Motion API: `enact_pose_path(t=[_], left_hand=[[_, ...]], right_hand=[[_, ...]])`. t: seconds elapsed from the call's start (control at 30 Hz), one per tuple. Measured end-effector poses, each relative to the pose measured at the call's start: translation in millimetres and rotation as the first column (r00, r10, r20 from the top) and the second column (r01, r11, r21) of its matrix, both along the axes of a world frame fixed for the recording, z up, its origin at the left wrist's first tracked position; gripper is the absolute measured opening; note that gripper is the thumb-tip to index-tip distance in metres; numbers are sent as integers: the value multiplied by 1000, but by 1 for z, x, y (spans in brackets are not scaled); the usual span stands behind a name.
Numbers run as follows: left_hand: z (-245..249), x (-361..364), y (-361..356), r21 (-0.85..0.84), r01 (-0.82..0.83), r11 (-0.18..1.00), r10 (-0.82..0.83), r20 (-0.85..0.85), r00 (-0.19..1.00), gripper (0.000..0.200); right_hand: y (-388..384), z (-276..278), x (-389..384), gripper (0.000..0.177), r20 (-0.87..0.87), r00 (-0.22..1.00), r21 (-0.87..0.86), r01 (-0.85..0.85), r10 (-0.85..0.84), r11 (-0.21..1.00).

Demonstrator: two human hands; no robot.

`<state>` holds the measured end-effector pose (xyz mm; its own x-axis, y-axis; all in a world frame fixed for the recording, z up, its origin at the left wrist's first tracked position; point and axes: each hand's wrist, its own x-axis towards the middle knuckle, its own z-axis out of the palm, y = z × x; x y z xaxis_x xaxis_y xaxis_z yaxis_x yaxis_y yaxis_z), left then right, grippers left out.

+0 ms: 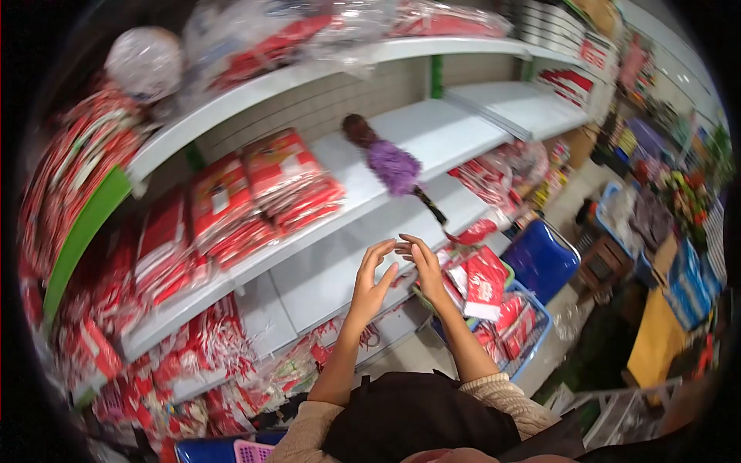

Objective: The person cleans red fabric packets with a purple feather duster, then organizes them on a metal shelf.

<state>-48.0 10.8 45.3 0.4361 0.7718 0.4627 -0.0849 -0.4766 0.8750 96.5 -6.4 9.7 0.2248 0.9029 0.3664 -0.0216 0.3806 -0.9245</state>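
Observation:
My left hand and my right hand are raised in front of the shelves with their fingertips close together. Both are empty, with fingers curved and apart. Just beyond them a purple duster with a brown tip lies on the white shelf, its dark handle reaching over the front edge toward my hands. On the same shelf, to the left, stand stacks of red plastic-wrapped packets. Below and right of my right hand, a blue basket holds red and white packets.
Bagged goods fill the top shelf. Lower left, red items crowd the lower shelf. A blue chair-like item stands beside the basket. On the right are cardboard, a metal ladder-like frame and mixed goods on the floor.

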Motion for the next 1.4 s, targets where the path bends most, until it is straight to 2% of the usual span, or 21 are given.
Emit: enact_pose_path(t=[0.07, 0.13, 0.23, 0.33, 0.43, 0.57, 0.63, 0.73, 0.77, 0.83, 1.0, 1.07, 1.13, 1.2, 1.3, 1.37, 1.4], left_hand=[[-7, 24, -6, 15, 78, 997, -77, -73, 994, 37], [-12, 51, -16, -19, 180, 984, -181, -64, 981, 37], [-23, 93, -33, -72, 334, 940, -339, -60, 939, 38], [-56, 137, -48, -121, 480, 869, -491, -88, 867, 39], [-84, 174, -70, -201, 578, 791, -607, -147, 781, 39], [-146, 209, -99, -301, 644, 704, -708, -226, 669, 38], [-171, 223, -113, -420, 655, 628, -769, -209, 604, 37], [-254, 237, -129, -622, 612, 488, -823, -95, 560, 35], [-275, 244, -131, -722, 541, 432, -846, -116, 520, 36], [-313, 255, -137, -751, 533, 390, -852, -75, 517, 37], [-360, 297, -146, -860, 383, 336, -825, -72, 561, 35], [-378, 315, -147, -859, 386, 335, -844, -91, 529, 36], [-411, 331, -146, -830, 435, 349, -875, -124, 468, 39], [-445, 346, -150, -821, 438, 367, -861, -121, 495, 38], [-465, 370, -159, -777, 460, 430, -815, -114, 568, 37], [-479, 381, -163, -737, 464, 492, -798, -168, 579, 38], [-485, 385, -166, -748, 464, 475, -795, -139, 590, 39]], right_hand=[[-21, -14, 23, 42, -97, 993, -27, 59, -62, 998], [-49, -24, 45, 40, -57, 985, -32, 162, -163, 986], [-91, -48, 74, 40, -131, 954, -95, 258, -269, 961], [-135, -68, 95, 37, -177, 884, -195, 399, -432, 896], [-176, -96, 115, 35, -286, 774, -280, 496, -564, 822], [-222, -144, 134, 25, -417, 482, -435, 639, -771, 634], [-246, -180, 145, 23, -375, 404, -534, 642, -834, 551], [-280, -239, 150, 22, -330, 310, -680, 577, -892, 453], [-290, -258, 150, 22, -314, 280, -734, 535, -907, 419], [-306, -298, 153, 22, -293, 232, -815, 447, -927, 369], [-315, -384, 172, 20, -178, 312, -874, 386, -933, 295], [-304, -406, 191, 19, -138, 366, -871, 397, -920, 289], [-286, -418, 211, 17, 170, 424, -798, 588, -889, 128], [-267, -431, 230, 17, 469, 379, -619, 785, -798, 9], [-240, -429, 262, 24, 524, 303, -616, 780, -796, -109], [-235, -428, 274, 29, 722, 281, -505, 839, -632, -204], [-233, -427, 279, 31, 804, 260, -439, 866, -535, -239]])
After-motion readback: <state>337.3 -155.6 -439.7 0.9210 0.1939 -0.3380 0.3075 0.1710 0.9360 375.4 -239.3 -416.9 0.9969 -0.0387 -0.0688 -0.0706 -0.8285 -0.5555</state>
